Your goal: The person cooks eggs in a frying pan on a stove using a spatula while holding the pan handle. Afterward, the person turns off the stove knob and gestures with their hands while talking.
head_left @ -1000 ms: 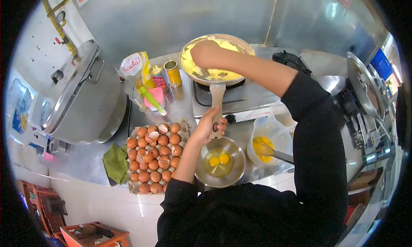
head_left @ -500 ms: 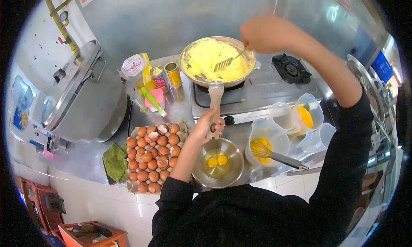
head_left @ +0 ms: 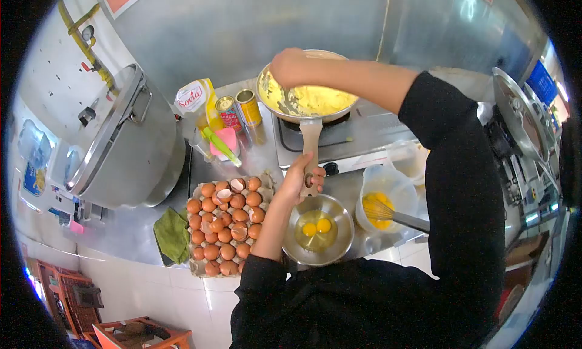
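My left hand (head_left: 298, 178) is wrapped round the pale handle (head_left: 311, 142) of a frying pan (head_left: 341, 116) on the stove. A soft yellow mass (head_left: 318, 99) lies spread in the pan. Over the pan's left side is my right hand (head_left: 290, 68), its fingers closed; the utensil it holds is hidden beneath the hand in this view. Below the pan handle, a steel bowl (head_left: 345, 228) contains two yolks (head_left: 316, 228) in egg white. Right of that bowl stands a clear jug (head_left: 407, 197) with beaten egg and a whisk (head_left: 409, 222).
An egg tray (head_left: 197, 267) with brown eggs and broken shells sits at left, beside a green cloth (head_left: 172, 235). Behind are two cans (head_left: 248, 108), a Sovia bag (head_left: 197, 97) and a green-handled brush (head_left: 222, 146). A large pot (head_left: 139, 149) stands far left; lids (head_left: 520, 122) are at right.
My right hand has swung from the pan's right side back to its left, over the yellow mass. The fork-like utensil seen half a second ago is hidden. My left hand keeps its hold.
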The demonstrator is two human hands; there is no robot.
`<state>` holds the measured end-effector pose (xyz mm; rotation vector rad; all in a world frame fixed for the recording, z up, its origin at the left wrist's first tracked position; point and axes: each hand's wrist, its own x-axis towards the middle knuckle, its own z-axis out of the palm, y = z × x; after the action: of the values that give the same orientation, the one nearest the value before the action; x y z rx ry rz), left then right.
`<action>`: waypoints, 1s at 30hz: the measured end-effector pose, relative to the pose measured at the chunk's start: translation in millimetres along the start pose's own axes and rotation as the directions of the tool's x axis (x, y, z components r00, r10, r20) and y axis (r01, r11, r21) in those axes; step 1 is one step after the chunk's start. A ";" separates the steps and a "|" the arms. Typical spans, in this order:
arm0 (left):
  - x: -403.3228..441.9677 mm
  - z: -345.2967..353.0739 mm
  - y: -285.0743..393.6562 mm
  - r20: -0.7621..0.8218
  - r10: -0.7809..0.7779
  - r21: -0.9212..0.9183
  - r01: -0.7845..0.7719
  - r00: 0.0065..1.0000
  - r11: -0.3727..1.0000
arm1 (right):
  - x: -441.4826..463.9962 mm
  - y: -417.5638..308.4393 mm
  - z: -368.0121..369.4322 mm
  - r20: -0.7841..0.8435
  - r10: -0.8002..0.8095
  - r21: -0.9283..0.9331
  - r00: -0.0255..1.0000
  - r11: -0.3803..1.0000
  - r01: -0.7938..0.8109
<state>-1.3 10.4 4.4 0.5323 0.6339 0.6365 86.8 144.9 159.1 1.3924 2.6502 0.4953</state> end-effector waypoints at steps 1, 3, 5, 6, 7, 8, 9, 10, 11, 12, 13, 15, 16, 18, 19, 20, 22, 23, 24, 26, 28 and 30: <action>0.0 0.4 -1.1 0.009 -0.015 -0.027 0.015 1.000 1.000 | -1.2 7.6 -4.4 0.011 0.019 0.017 1.000 1.000 -0.019; -0.3 0.8 0.9 0.032 -0.037 -0.074 0.039 0.999 0.996 | -0.4 34.8 -16.5 0.039 -0.015 -0.119 0.999 0.993 0.020; -0.6 0.2 0.6 0.014 -0.028 -0.048 0.029 0.999 0.998 | 7.0 72.2 -32.8 0.379 0.097 0.043 0.920 0.992 -0.122; -0.3 0.2 0.9 0.008 -0.022 -0.037 0.022 1.000 0.999 | -13.9 66.3 -59.4 0.414 0.164 0.004 0.895 0.983 -0.182; 0.0 0.2 1.2 0.012 -0.020 -0.035 0.020 1.000 0.999 | -34.7 60.1 -80.4 0.446 0.232 -0.039 0.864 0.970 -0.240; -0.6 0.5 1.1 0.016 -0.018 -0.035 0.018 1.000 0.999 | -38.6 76.6 -77.2 0.462 0.087 0.052 0.882 0.991 -0.125; -0.7 1.0 1.2 0.021 -0.015 -0.034 0.016 1.000 0.999 | -43.2 93.8 -74.3 0.465 -0.060 0.144 0.883 0.989 -0.009; -0.2 1.2 1.5 0.033 -0.012 -0.031 0.013 0.999 0.999 | -57.6 91.9 -79.6 0.472 -0.035 0.188 0.881 0.980 -0.062; -0.4 1.0 1.8 0.043 -0.009 -0.027 0.011 0.999 1.000 | -75.6 88.0 -85.2 0.480 -0.010 0.232 0.877 0.966 -0.117; -0.5 1.4 2.3 0.053 -0.007 -0.020 0.008 0.999 1.000 | -90.2 81.5 -88.6 0.487 0.016 0.276 0.873 0.946 -0.171; -1.2 3.4 3.2 0.039 -0.011 -0.007 0.012 0.999 1.000 | -97.0 79.0 -83.7 0.480 -0.033 0.327 0.877 0.934 -0.144; -4.8 7.5 5.9 0.007 -0.017 0.020 0.017 1.000 1.000 | -103.8 72.1 -66.3 0.453 -0.132 0.427 0.882 0.900 -0.085; -6.3 8.8 6.6 -0.011 -0.021 0.036 0.021 1.000 0.999 | -107.2 61.5 -58.1 0.410 -0.118 0.455 0.905 0.886 -0.090; -5.7 12.3 6.9 -0.042 -0.021 0.064 0.024 0.999 0.998 | -100.4 48.7 -28.0 0.212 -0.110 0.465 0.971 0.885 -0.001; -6.3 13.1 6.7 -0.039 -0.024 0.066 0.026 0.999 0.997 | -91.5 44.5 -3.9 0.054 -0.122 0.441 0.991 0.894 0.086; -6.4 13.9 7.6 -0.037 -0.025 0.069 0.028 0.999 0.997 | -77.3 39.3 14.4 0.058 -0.051 0.463 0.997 0.886 0.018; -6.6 13.6 7.2 -0.042 -0.029 0.083 0.032 0.999 0.996 | -55.8 29.5 33.3 0.066 0.078 0.474 0.995 0.875 -0.100; -5.8 13.5 7.2 -0.045 -0.026 0.090 0.030 0.999 0.995 | -48.2 28.0 37.1 0.066 0.133 0.458 0.989 0.877 -0.148; -6.2 12.2 6.5 -0.051 -0.027 0.099 0.032 0.998 0.995 | -43.5 28.9 43.3 0.067 0.188 0.445 0.980 0.873 -0.198; -3.2 5.6 5.4 -0.013 -0.026 0.063 0.027 1.000 0.998 | -40.6 52.5 41.7 0.050 0.113 0.435 0.992 0.892 -0.123; -3.4 3.5 1.9 0.003 -0.030 0.038 0.029 1.000 0.999 | -40.1 88.1 40.1 0.208 0.093 0.494 0.974 0.849 -0.187; -3.1 3.5 4.1 -0.007 -0.031 0.035 0.031 1.000 0.999 | -49.0 109.5 33.2 0.324 0.137 0.571 0.936 0.760 -0.309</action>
<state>-2.4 10.2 10.5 0.5526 0.6590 0.5989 208.5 170.4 161.6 1.7922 2.5206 -0.5851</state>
